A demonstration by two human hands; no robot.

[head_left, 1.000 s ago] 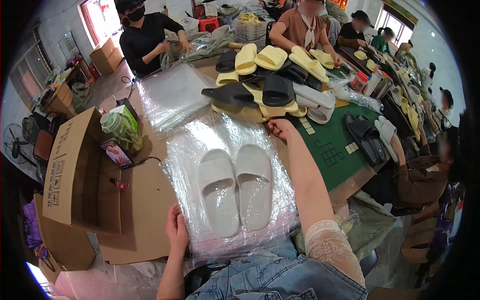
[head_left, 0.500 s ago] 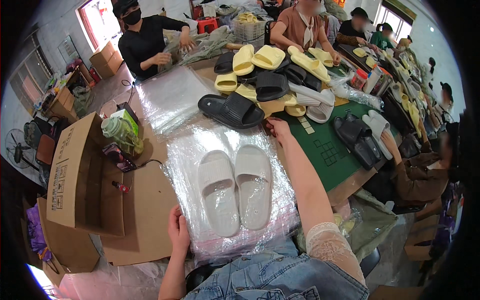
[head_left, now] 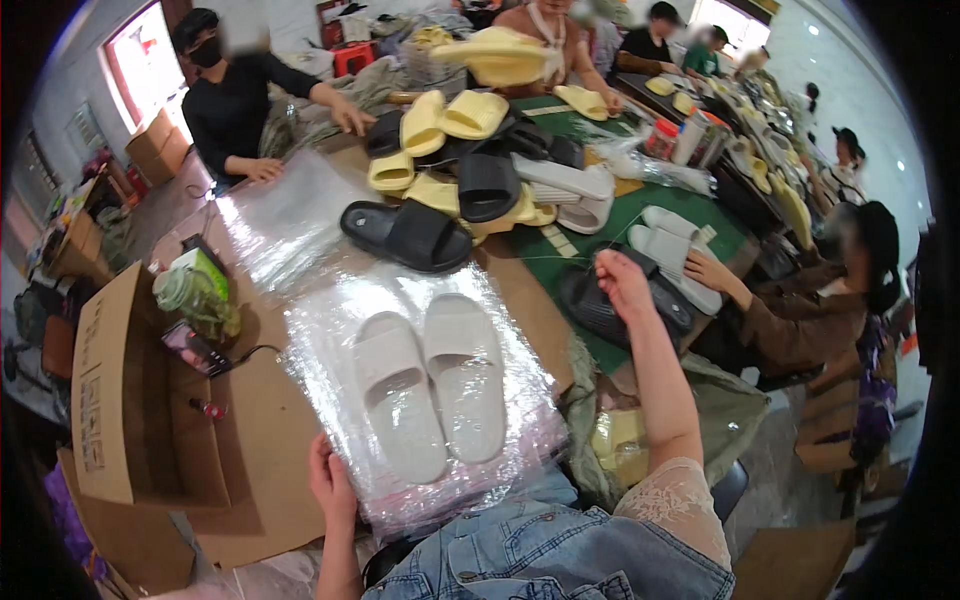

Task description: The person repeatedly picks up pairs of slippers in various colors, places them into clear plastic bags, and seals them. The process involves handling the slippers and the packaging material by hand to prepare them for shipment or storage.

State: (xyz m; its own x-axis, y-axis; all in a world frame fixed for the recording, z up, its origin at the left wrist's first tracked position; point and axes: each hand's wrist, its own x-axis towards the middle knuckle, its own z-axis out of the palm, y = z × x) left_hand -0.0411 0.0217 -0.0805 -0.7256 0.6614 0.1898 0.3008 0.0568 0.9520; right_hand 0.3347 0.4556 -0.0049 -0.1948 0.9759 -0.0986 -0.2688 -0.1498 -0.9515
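Note:
A pair of light grey slippers (head_left: 430,390) lies under clear film on a stack of clear plastic bags (head_left: 530,400) in front of me. My left hand (head_left: 332,483) rests at the stack's left edge, fingers loosely curled and thumb apart. Out to the right, my right hand (head_left: 625,282) is closed in a pinch above black slippers (head_left: 600,310); a thin pale thread runs leftward from its fingers. Beyond the bags is a heap of yellow and grey slippers with a black slipper (head_left: 405,235) at its near side.
An open cardboard box (head_left: 150,400) stands at left, near a green bottle (head_left: 190,295) and a phone (head_left: 195,348). A co-worker's hand (head_left: 715,275) touches grey slippers on the green mat (head_left: 540,240). A blurred yellow slipper (head_left: 500,58) hangs over the heap's far side. More clear bags (head_left: 300,215) lie far left.
My right hand has moved from the heap's edge rightward to above the black slippers. A yellow slipper now appears blurred in the air. My left hand stays at the bags; the whole view has shifted.

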